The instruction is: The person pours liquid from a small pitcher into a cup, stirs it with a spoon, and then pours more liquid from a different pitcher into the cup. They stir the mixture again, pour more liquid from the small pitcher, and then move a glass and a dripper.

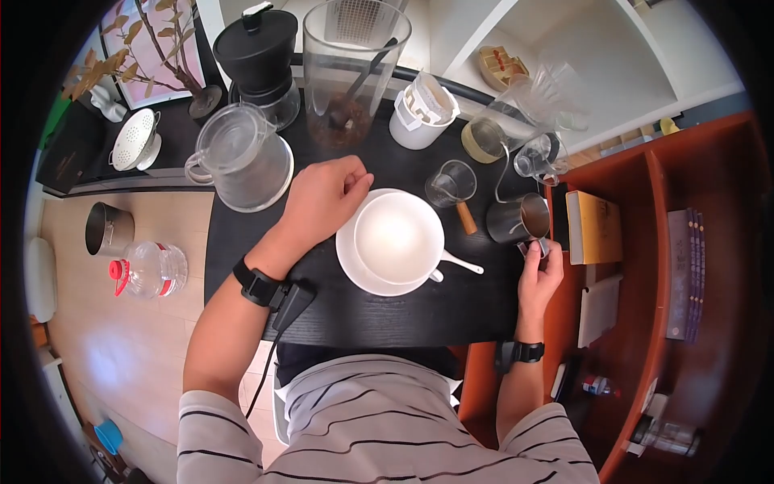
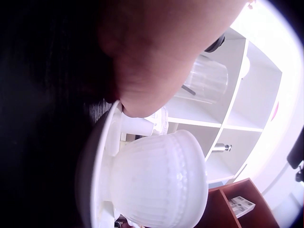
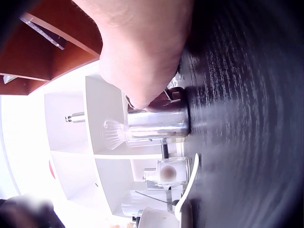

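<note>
At the right edge of the dark surface (image 1: 387, 319) stands the metal gooseneck pitcher (image 1: 503, 223), its handle pinched between the thumb and fingers of your right hand (image 1: 540, 278). Just inward of it you have a small glass with a wooden handle (image 1: 466, 218), then a white cup (image 1: 399, 239) on its saucer (image 1: 347, 256) with a white spoon (image 1: 466, 264) jutting out toward the pitcher. Beyond the cup, your left hand (image 1: 326, 194) lies loosely curled beside the saucer's rim, near a lidded glass server (image 1: 250, 165).

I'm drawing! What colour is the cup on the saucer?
The cup is white, clearest in the head view.
</note>
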Tool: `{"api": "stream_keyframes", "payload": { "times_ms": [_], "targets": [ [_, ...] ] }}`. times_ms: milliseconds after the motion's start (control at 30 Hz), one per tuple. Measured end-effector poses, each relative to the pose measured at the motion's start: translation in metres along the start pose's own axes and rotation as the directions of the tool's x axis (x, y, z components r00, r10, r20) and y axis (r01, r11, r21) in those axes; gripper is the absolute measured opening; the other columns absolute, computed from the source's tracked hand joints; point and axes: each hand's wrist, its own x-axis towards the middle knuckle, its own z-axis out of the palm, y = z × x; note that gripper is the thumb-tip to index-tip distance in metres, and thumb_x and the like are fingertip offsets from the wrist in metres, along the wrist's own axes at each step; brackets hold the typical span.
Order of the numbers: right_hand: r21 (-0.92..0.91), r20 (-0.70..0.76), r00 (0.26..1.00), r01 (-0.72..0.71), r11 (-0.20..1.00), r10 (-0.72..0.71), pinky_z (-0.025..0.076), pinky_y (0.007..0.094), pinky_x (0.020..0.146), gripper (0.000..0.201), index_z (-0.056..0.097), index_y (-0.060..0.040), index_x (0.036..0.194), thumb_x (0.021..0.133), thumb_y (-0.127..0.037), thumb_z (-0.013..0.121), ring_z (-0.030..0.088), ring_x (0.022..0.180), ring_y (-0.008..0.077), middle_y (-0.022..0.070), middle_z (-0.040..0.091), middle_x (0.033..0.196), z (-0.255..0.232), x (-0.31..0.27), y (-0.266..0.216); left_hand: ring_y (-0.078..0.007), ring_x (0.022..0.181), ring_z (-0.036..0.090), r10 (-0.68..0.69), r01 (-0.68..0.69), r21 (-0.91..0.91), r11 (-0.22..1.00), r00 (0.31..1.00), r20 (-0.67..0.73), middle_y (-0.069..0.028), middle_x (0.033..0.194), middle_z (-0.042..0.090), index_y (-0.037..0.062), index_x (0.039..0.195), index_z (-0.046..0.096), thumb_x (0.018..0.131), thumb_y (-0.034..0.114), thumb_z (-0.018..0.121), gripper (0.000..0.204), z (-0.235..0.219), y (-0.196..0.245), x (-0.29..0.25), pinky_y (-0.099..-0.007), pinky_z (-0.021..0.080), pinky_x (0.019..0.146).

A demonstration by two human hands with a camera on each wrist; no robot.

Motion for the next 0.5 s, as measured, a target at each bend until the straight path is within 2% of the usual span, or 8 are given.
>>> {"api": "stream_keyframes", "payload": {
  "times_ms": [100,233,300,433,500],
  "targets": [
    [0.045,0.006,0.999,-0.048,0.998,0.048,0.045,0.0284,0.067,0.016,0.068,0.0009,0.102,0.105,-0.015,0.069,0.056,0.072,0.0111,0.0051,0.065,0.086,0.0000,-0.0004,-0.0028,-0.0186,0.057,0.065,-0.020,0.020,-0.007,1.000,1.000,0.012,-0.0121,0.070,0.070,-0.0007,0.091,0.071,0.100,0.019,0.073,0.022,-0.0014,0.0032,-0.0003,-0.0335,0.048,0.057],
    [0.068,-0.015,1.000,-0.006,0.998,0.007,0.045,0.0267,0.066,0.015,0.068,0.0006,0.102,0.104,-0.014,0.070,0.056,0.073,0.0085,0.0031,0.065,0.084,0.0010,0.0005,0.0003,-0.0143,0.058,0.063,-0.013,0.013,-0.006,1.000,1.000,0.006,-0.0092,0.070,0.070,-0.0010,0.092,0.071,0.101,0.020,0.074,0.023,-0.0011,0.0033,0.0013,-0.0322,0.048,0.057],
    [0.077,-0.015,1.000,-0.025,0.997,0.026,0.045,0.0264,0.066,0.015,0.068,0.0005,0.102,0.104,-0.014,0.071,0.056,0.073,0.0079,0.0023,0.065,0.084,-0.0008,-0.0004,-0.0027,-0.0313,0.064,0.069,-0.078,0.078,-0.016,0.997,0.997,0.027,-0.0138,0.073,0.071,0.0025,0.089,0.071,0.097,0.023,0.073,0.022,-0.0018,0.0057,0.0004,-0.0410,0.052,0.060],
    [0.133,-0.015,0.997,-0.079,0.988,0.082,0.045,0.0249,0.066,0.014,0.068,0.0001,0.102,0.105,-0.013,0.071,0.055,0.074,0.0060,-0.0008,0.064,0.084,-0.0023,0.0006,0.0017,-0.0315,0.064,0.069,-0.062,0.062,-0.016,0.998,0.998,0.022,-0.0139,0.072,0.071,0.0024,0.089,0.071,0.097,0.023,0.073,0.022,0.0004,0.0016,0.0003,-0.0413,0.051,0.060],
    [0.167,-0.021,0.995,-0.094,0.981,0.099,0.045,0.0244,0.067,0.014,0.067,0.0001,0.103,0.105,-0.013,0.071,0.055,0.074,0.0053,-0.0016,0.064,0.084,-0.0026,-0.0001,0.0034,-0.0116,0.059,0.063,-0.050,0.049,0.012,0.999,0.999,0.016,-0.0066,0.069,0.069,-0.0009,0.091,0.071,0.101,0.021,0.074,0.024,0.0009,-0.0003,0.0008,-0.0314,0.048,0.058]
  ]
}}
